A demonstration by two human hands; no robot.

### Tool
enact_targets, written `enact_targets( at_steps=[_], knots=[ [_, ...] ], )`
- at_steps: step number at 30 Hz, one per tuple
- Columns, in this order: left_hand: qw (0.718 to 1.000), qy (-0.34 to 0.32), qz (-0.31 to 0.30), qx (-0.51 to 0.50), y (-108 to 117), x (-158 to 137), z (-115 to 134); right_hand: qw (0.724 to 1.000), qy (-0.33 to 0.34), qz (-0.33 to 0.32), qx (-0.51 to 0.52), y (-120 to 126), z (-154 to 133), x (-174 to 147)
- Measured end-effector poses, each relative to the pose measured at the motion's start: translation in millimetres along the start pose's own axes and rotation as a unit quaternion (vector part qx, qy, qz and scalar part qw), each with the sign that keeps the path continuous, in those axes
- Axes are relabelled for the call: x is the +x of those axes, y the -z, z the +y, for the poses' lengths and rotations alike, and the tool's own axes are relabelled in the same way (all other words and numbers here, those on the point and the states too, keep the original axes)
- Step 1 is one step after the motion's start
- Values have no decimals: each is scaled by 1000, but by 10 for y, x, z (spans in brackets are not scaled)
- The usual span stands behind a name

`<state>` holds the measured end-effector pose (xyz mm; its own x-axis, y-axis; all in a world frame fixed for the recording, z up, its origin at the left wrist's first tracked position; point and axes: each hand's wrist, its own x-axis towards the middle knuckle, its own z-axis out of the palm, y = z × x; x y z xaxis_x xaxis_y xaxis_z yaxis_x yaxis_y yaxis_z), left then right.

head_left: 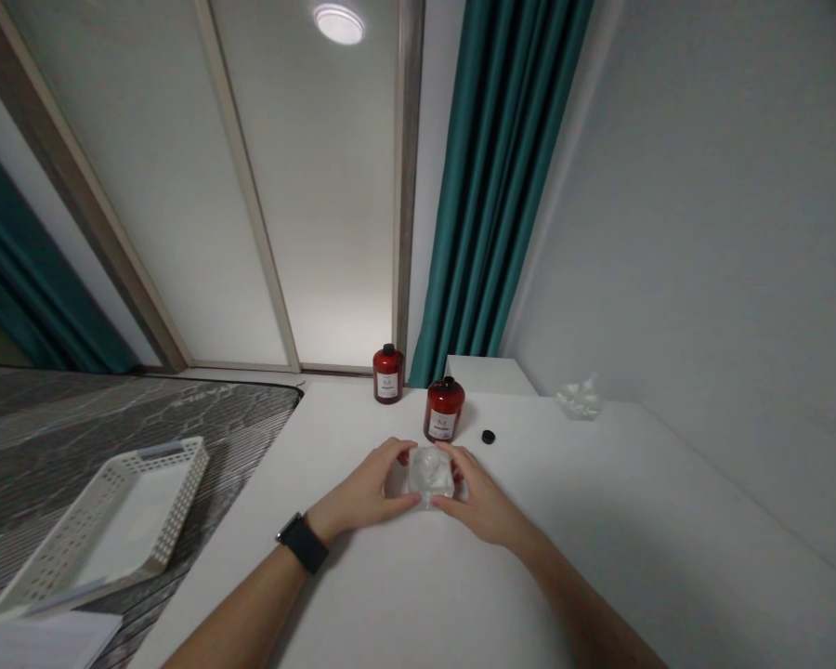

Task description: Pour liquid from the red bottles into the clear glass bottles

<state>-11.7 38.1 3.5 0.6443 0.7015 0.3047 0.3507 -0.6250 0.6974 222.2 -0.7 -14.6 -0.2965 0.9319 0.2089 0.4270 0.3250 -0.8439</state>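
A small, clear, square glass container point(430, 471) is on the white table point(460, 595) in front of me. My left hand point(376, 483) grips its left side, with the thumb near the front corner and the fingers behind. On the opposite side my right hand point(475, 494) is closed on it in the same way. Just beyond the container stands a dark red bottle point(444, 410) with a white label; its neck has no cap that I can make out clearly. A small round black cap point(488, 437) lies to the right of that bottle.
Farther back stands a second red bottle point(388, 374) with a black top. Crumpled clear plastic point(580, 400) lies near the right wall, and a white box point(491, 374) is at the table's far edge. To the left is a white perforated basket point(174, 502) beside some white paper point(48, 641).
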Motion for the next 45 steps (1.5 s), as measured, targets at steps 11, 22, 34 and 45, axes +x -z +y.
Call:
enact_targets(
  at_steps=[11, 22, 34, 45],
  knots=[
    [1000, 9, 16, 6, -82, 7, 80, 1000, 9, -5, -3, 52, 35, -10],
    [999, -7, 25, -25, -202, 6, -54, 1000, 10, 0, -4, 166, 11, 4],
    [996, -22, -24, 77, -148, 13, 94, 997, -28, 78, 0, 808, 236, -13],
    [992, -40, -32, 114, -191, 6, 13, 978, -88, 187, -21, 1303, 759, -92]
  ],
)
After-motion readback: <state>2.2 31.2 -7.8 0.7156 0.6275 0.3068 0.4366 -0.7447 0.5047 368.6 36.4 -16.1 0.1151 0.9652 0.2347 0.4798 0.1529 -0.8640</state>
